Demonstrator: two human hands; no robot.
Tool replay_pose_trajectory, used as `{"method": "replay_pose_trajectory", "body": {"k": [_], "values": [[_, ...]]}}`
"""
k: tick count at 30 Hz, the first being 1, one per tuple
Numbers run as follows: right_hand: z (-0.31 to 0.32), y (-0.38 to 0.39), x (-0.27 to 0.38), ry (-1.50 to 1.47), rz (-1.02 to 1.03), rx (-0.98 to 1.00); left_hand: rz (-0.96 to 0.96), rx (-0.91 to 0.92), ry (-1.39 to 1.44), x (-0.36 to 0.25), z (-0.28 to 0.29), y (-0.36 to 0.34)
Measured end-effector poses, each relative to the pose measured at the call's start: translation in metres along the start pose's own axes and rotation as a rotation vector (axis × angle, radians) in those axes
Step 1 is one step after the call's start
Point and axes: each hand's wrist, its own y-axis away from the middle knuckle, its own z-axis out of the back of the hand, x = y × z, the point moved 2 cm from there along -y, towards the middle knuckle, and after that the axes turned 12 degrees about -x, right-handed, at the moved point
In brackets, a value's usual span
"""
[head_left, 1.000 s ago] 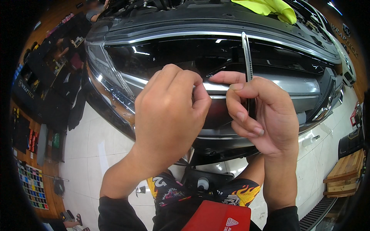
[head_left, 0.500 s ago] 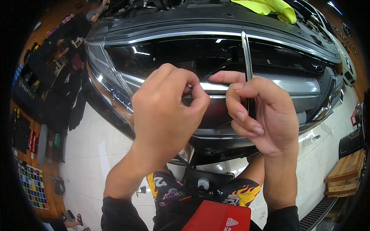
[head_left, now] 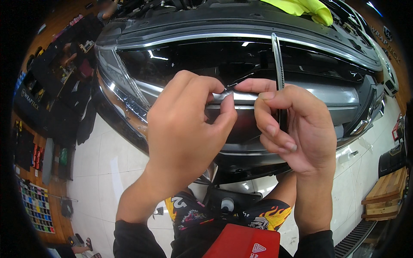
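My left hand is raised over the front of a dark car. Its thumb and index fingertip curl close together, and a tiny scrap seems to show at the tips, too small to name. Beside it, my right hand has its palm turned inward and fingers bent round a slim silver utility knife. The knife stands upright, pointing toward the car's upper edge. The right index finger reaches to the left hand's fingertips. Behind both hands are the glossy black panel and a silver trim bar.
A yellow-green cloth lies at the open engine bay. A red pouch is at my lap, above patterned shorts. Wooden boxes stand at the right. Another person is at the far left, and dark shelving lines the left side.
My left thumb has parted slightly from the index fingertip, showing the small scrap there. My right hand and the knife have shifted slightly right.
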Motion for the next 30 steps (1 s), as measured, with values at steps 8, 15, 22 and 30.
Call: {"method": "replay_pose_trajectory", "body": {"k": [8, 15, 22, 30], "values": [[0.0005, 0.0003, -0.0009, -0.006, -0.018, 0.0, -0.105, 0.001, -0.103, -0.0002, -0.0042, -0.0003], [0.0021, 0.0001, -0.0012, -0.002, 0.009, 0.009, -0.087, 0.001, -0.067, 0.0002, -0.0047, 0.0014], [0.0023, -0.0004, -0.0018, -0.014, -0.003, 0.013, -0.013, -0.015, 0.015, -0.0004, -0.0049, 0.0017], [0.0018, -0.0002, -0.0011, -0.011, -0.014, 0.019, 0.067, -0.024, 0.013, -0.0023, -0.0017, 0.0047]]}}
